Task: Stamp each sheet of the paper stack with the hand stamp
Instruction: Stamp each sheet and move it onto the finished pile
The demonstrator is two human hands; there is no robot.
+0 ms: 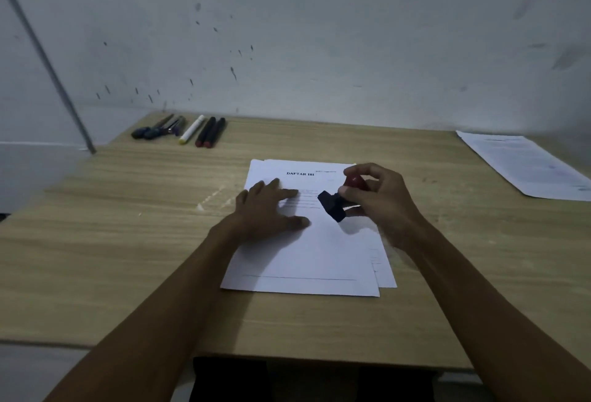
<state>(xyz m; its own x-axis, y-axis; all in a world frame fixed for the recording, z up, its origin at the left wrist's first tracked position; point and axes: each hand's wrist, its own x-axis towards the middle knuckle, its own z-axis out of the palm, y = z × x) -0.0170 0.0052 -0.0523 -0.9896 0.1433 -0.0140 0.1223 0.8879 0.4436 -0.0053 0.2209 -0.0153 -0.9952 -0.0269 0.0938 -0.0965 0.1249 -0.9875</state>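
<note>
1. Paper stack [307, 257] lies at the centre of the wooden table [128, 241], sheets slightly fanned so lower edges show at the 4 o'clock corner. Top sheet carries the printed heading "DAFTAR ISI" near its 12 o'clock edge.
2. Left hand [268, 206] lies flat on the top sheet, fingers straight and spread, pressing the upper-left part of the page, at 9 o'clock from the stamp.
3. Right hand [380, 200] holds the hand stamp [335, 204], fingers and thumb curled round its red handle. Stamp is tilted, dark base pointing toward 8 o'clock and lifted off the paper; a shadow falls on the sheet beneath it.
4. No stamp mark can be made out on the top sheet; the area under the hand is hidden.
5. Separate sheets [524, 164] lie at the table's 2 o'clock edge, well apart from the stack.
6. Row of pens and markers [182, 131] lies at 11 o'clock near the wall [319, 33], side by side; one is white with a yellow end, two are black with red ends.
</note>
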